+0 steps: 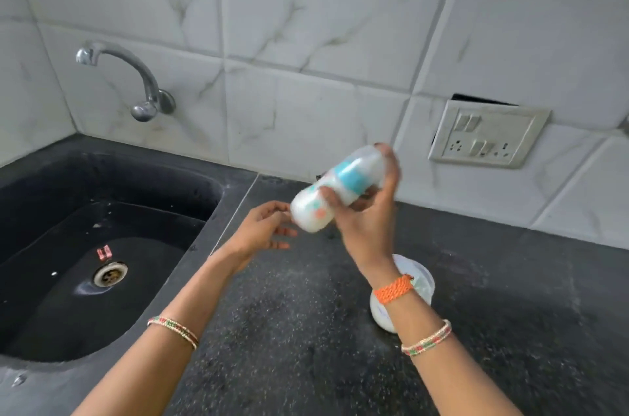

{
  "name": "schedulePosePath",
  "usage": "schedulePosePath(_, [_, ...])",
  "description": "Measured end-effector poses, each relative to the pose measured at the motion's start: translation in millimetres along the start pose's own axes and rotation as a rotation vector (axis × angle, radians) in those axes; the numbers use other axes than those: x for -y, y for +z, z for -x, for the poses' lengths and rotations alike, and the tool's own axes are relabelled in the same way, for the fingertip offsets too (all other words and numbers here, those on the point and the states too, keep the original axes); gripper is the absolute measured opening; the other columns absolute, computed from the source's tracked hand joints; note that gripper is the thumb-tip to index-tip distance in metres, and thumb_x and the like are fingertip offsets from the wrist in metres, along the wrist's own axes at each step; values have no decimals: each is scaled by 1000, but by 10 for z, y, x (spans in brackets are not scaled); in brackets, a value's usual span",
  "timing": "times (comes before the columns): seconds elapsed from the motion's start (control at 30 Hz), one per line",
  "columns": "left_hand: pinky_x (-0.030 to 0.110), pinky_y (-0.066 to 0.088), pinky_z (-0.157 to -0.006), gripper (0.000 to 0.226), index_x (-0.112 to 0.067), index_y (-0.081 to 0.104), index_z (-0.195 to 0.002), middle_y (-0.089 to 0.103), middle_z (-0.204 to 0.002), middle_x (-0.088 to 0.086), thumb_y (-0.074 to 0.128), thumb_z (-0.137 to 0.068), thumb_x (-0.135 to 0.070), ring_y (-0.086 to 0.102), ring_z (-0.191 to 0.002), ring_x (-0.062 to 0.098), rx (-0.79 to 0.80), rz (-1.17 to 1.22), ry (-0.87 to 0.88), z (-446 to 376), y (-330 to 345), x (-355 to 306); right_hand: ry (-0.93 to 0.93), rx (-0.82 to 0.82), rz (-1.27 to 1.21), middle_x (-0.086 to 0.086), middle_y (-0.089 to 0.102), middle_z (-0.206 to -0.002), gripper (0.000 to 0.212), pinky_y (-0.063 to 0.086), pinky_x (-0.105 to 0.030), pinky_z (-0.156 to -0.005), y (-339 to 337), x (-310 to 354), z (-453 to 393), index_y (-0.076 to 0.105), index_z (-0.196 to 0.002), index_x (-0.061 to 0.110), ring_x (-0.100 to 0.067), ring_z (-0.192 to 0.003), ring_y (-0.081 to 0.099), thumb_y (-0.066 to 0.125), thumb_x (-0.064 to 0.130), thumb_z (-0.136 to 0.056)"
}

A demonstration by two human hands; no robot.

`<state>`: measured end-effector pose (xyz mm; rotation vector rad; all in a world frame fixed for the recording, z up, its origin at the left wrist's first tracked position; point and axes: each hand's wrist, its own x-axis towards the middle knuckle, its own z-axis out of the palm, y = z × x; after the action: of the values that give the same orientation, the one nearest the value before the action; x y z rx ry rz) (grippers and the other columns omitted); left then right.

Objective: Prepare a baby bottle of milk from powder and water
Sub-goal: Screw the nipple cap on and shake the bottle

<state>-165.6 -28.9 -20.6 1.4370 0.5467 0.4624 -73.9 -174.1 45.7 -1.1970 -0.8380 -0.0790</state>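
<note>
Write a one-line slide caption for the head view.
Right hand holds a tilted, milk-filled baby bottle above the dark counter; open left hand beside it.

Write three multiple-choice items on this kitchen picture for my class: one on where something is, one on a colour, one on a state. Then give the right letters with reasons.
1. Where is the baby bottle?
A. in the sink
B. held above the counter
C. under the tap

2. What colour is the ring around the bottle's neck?
A. red
B. yellow
C. blue

3. How is the left hand?
A. open and empty
B. gripping the bottle
C. resting in the sink

Answers:
1 B, the right hand grips it, tilted, over the dark counter.
2 C, the band shows turquoise blue.
3 A, its fingers are spread beside the bottle's base.
</note>
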Motion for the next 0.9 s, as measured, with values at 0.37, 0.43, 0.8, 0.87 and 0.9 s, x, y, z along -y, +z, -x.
schedulePosePath(0.37, [38, 57, -70, 21, -17, 61, -109, 68, -100, 1, 49, -97, -30, 64, -83, 17, 36, 153, -4, 74, -164, -183, 328, -234, -383, -13, 50, -132, 74, 56, -58, -63, -100, -319, -327, 24, -134, 35, -33, -108, 62, 72, 15, -82])
schedulePosePath(0.43, [40, 57, -70, 31, -14, 59, -114, 66, -104, 6, 47, -96, -37, 63, -87, 21, 107, 209, -68, 114, -89, -224, 369, 26, -259, -5, 55, -123, 74, 59, -49, -65, -64, -330, -269, 27, -136, 36, -22, -101, 64, 72, 13, -82])
schedulePosePath(0.8, [35, 60, -72, 32, -6, 52, -114, 67, -110, 17, 60, -85, -16, 68, -94, 25, 280, 328, -52, 238, 15, -319, 533, 586, 50, -6, 36, -144, 86, 58, -43, -72, -39, -250, -309, 5, -144, 50, -25, -116, 56, 60, 54, -78])
schedulePosePath(0.87, [38, 59, -77, 33, -7, 54, -110, 65, -113, 18, 63, -80, -18, 66, -99, 28, 271, 317, -32, 226, 38, -313, 486, 603, 149, -7, 37, -144, 109, 54, -38, -86, -38, -278, -319, -14, -146, 41, -19, -115, 56, 72, 36, -78])
schedulePosePath(0.9, [40, 59, -78, 34, -6, 54, -110, 64, -114, 18, 63, -80, -20, 65, -101, 28, 269, 310, -22, 222, 41, -316, 493, 587, 160, -7, 40, -142, 116, 53, -37, -88, -31, -282, -302, -18, -146, 37, -17, -114, 57, 75, 28, -77])
